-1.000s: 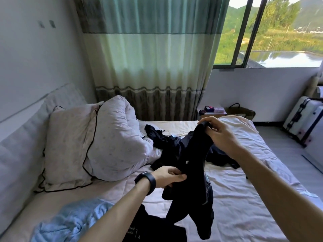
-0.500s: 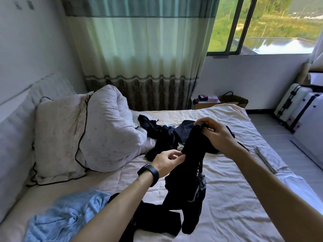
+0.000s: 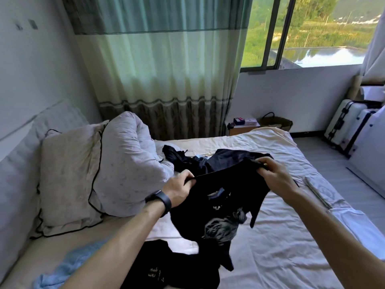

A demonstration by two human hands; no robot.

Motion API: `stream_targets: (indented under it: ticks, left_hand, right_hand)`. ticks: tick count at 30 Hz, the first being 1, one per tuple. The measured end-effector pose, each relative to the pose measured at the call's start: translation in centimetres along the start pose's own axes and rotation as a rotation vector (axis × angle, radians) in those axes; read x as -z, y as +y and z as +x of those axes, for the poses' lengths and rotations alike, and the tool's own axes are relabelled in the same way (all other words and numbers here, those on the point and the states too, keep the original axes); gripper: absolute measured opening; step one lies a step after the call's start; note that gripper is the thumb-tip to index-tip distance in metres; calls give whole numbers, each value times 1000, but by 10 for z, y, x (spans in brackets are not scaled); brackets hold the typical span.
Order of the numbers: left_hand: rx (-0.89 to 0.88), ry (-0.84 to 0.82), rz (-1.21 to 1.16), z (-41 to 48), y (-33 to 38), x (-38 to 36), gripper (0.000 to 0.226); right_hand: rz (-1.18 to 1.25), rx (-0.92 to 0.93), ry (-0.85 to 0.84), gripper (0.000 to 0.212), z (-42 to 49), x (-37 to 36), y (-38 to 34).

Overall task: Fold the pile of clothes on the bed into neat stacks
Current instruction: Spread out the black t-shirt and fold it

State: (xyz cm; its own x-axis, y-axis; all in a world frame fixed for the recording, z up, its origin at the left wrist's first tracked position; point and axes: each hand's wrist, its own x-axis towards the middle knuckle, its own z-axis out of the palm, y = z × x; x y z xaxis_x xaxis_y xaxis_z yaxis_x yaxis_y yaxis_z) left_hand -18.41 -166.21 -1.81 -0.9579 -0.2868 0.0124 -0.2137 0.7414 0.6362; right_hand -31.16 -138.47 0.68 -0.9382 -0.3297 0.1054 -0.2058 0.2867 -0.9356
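Head view: left hand point(image 3: 179, 189) and right hand point(image 3: 275, 176) each pinch one end of the top edge of the black shirt point(image 3: 218, 211), stretched above the middle of the bed point(image 3: 291, 257). Dark pile point(image 3: 187, 159) sits behind, toward the far edge. Bare sheet runs to the right edge.

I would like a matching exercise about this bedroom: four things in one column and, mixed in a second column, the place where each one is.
Things
1. black printed shirt
2. light blue garment
3. white suitcase
4. pillow with black piping

Places
a. on the floor, far right
b. propped at the head of the bed
c. gripped by the left hand and the right hand
d. crumpled on the near left of the bed

Pairs: 1-c, 2-d, 3-a, 4-b.
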Motion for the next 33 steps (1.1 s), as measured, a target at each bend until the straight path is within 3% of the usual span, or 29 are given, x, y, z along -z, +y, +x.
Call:
stream_targets:
  ticks: [6, 9, 13, 16, 19, 21, 25, 28, 31, 33]
  left_hand:
    - [-87, -32, 194, 23, 31, 66, 15]
    - [-123, 18, 245, 28, 54, 87, 21]
    - [-103, 39, 345, 23, 59, 109, 21]
    - [-146, -15, 460, 16, 49, 111, 26]
    - [-328, 77, 394, 6, 55, 98, 64]
    - [-561, 249, 488, 5, 64, 90, 71]
    - [-711, 397, 522, 11, 75, 94, 61]
    - [-864, 531, 537, 17, 85, 89, 20]
    - [-876, 523, 641, 25, 105, 80, 34]
    - [-789, 508, 681, 31, 119, 75, 30]
  right_hand:
    - [-295, -85, -220, 18, -3, -22, 8]
    - [-330, -72, -223, 15, -3, -46, 1]
    - [-70, -21, -157, 23, -4, -67, -14]
    - [57, 98, -218, 31, -2, -77, -44]
    - [-12, 265, -277, 27, 3, -85, -83]
    - [-60, 361, -300, 30, 7, -86, -105]
    - [-50, 345, -237, 29, 24, -72, -120]
    - [-66, 284, -222, 24, 31, -60, -118]
    - [2, 261, -175, 22, 27, -53, -108]
    - [30, 225, -25, 14, 15, -52, -96]
